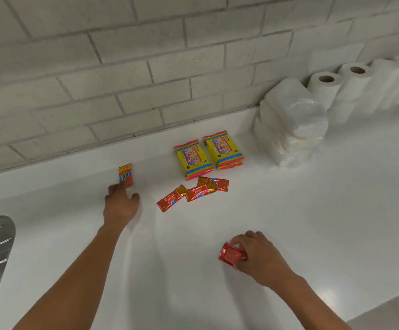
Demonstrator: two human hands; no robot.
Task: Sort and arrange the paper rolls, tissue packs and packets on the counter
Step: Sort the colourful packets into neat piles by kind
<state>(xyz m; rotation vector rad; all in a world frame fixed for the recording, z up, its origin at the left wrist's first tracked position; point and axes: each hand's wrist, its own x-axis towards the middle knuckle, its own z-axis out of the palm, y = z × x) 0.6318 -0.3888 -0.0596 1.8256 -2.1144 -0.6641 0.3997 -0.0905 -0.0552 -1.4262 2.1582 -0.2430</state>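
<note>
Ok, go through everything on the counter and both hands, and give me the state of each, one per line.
Left hand: fingertips touching one red packet near the wall.
Right hand: gripping a crumpled red packet.
Three red packets: loose, overlapping heap.
Yellow packs: two flat piles, side by side.
Tissue packs: stacked.
Paper rolls: upright, lined along the wall.

Yellow packs, red-orange packets, white rolls.
</note>
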